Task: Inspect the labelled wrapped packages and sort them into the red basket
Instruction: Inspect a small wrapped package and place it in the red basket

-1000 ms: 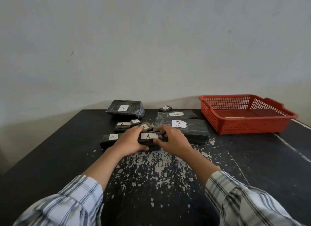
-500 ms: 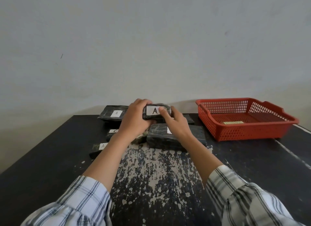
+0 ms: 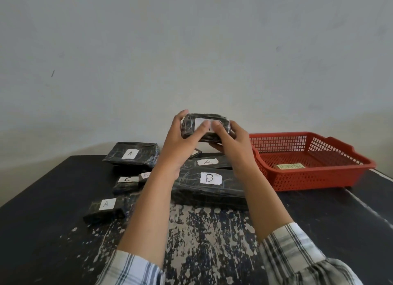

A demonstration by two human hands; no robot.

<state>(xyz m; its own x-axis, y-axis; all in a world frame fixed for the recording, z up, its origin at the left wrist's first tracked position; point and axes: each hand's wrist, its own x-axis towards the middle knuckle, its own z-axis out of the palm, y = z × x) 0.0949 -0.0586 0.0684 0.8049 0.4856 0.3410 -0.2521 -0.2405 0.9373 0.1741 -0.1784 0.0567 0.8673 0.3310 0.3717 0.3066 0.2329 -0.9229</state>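
Note:
A small black wrapped package (image 3: 205, 126) with a white label is held up in the air above the table. My left hand (image 3: 180, 142) grips its left end and my right hand (image 3: 231, 144) grips its right end; both thumbs cover the label's letter. Below lie more black packages: a long one marked B (image 3: 209, 183), a flat one marked A (image 3: 209, 162) behind it, a larger A package (image 3: 131, 154) at the back left, a C package (image 3: 125, 183) and a small A package (image 3: 105, 208) near the left. The red basket (image 3: 314, 178) stands to the right.
The black table (image 3: 202, 231) has worn, flaking paint in the middle. A small yellowish tag (image 3: 290, 166) lies in the basket. A tiny package (image 3: 196, 153) peeks out behind my left wrist. A plain wall closes off the table's far edge.
Both hands lifted the small A package off the table and raised it higher. My thumbs slid over its label, which was readable half a second ago.

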